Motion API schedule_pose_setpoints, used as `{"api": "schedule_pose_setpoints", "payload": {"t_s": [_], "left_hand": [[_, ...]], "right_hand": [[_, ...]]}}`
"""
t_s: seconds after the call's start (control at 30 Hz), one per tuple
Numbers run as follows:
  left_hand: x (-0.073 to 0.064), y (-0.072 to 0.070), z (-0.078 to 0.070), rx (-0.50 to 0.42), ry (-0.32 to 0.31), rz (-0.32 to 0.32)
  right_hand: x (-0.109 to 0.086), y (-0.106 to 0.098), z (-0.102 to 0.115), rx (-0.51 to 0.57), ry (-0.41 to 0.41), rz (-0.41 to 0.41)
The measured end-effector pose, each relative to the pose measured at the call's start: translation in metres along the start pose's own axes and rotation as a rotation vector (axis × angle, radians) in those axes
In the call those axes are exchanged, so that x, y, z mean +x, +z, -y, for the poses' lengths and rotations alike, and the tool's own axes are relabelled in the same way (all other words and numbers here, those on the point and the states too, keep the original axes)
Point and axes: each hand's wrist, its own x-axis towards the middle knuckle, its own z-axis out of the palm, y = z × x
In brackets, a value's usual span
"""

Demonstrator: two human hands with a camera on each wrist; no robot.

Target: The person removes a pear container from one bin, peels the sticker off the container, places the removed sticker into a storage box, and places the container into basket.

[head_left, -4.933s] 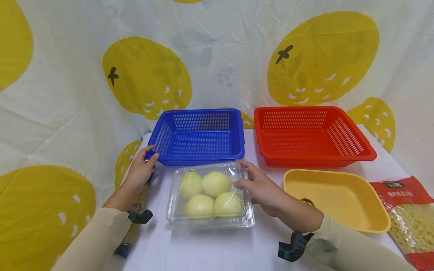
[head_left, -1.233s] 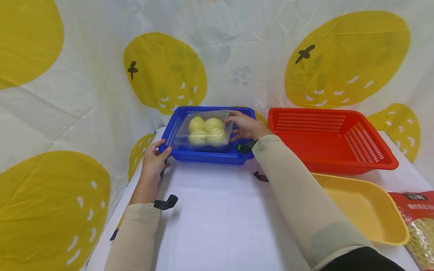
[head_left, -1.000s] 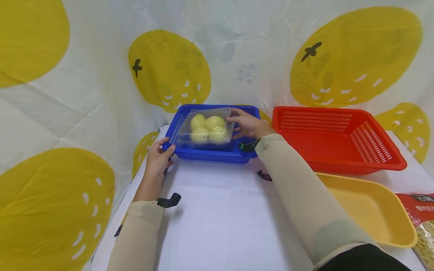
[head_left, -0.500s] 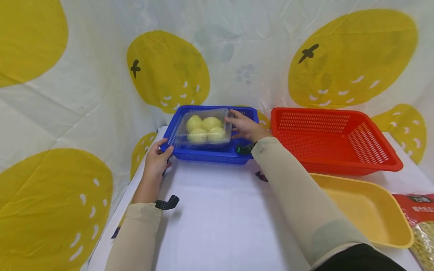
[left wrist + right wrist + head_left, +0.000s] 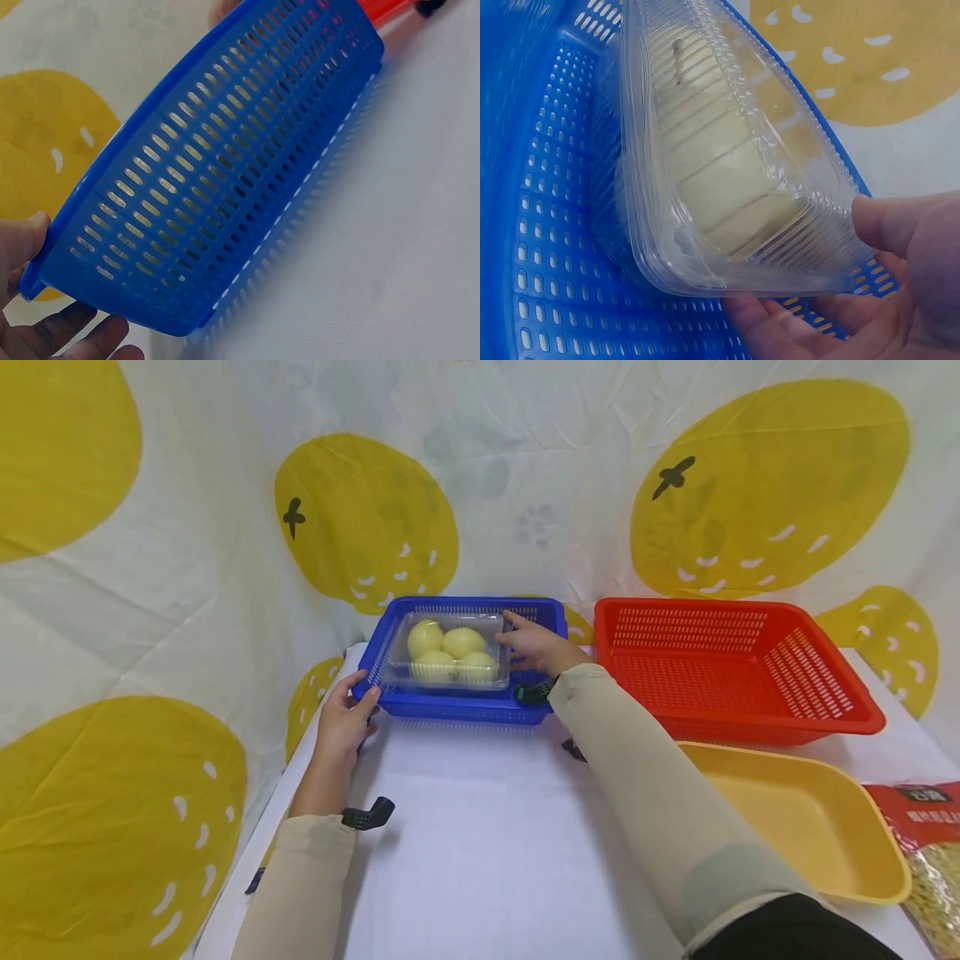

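A clear plastic clamshell box (image 5: 447, 653) of several pale yellow-green round fruits is inside the blue basket (image 5: 465, 706), near its middle. My right hand (image 5: 536, 645) holds the box by its right end; in the right wrist view the thumb (image 5: 877, 225) is against the side and the fingers reach under the bottom edge. Whether the box's underside touches the basket floor is hidden. With my left hand (image 5: 343, 722) I grip the basket's front left corner. The left wrist view shows the thumb (image 5: 26, 238) on the rim and fingers below it.
Right of the blue basket stands a red basket (image 5: 738, 727). A yellow tub (image 5: 795, 827) sits in front of it, beside a red-topped bag (image 5: 926, 818). A small dark object (image 5: 573, 750) lies by my right sleeve. A patterned cloth hangs behind the white table (image 5: 465, 843).
Since the oldest frame, my right hand has carried the box from the table into the blue basket. In the last half second the box has dropped slightly and levelled. My left hand stays on the basket.
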Motion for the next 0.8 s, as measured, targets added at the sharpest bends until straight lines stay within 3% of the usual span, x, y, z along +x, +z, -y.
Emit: {"api": "schedule_pose_setpoints", "payload": {"t_s": [0.43, 0.8], "left_hand": [[-0.002, 0.001, 0.006, 0.014, 0.027, 0.0], [-0.003, 0.009, 0.005, -0.041, 0.061, 0.03]], "right_hand": [[-0.006, 0.004, 0.0, -0.023, 0.005, -0.055], [-0.028, 0.005, 0.008, 0.061, -0.056, -0.165]]}}
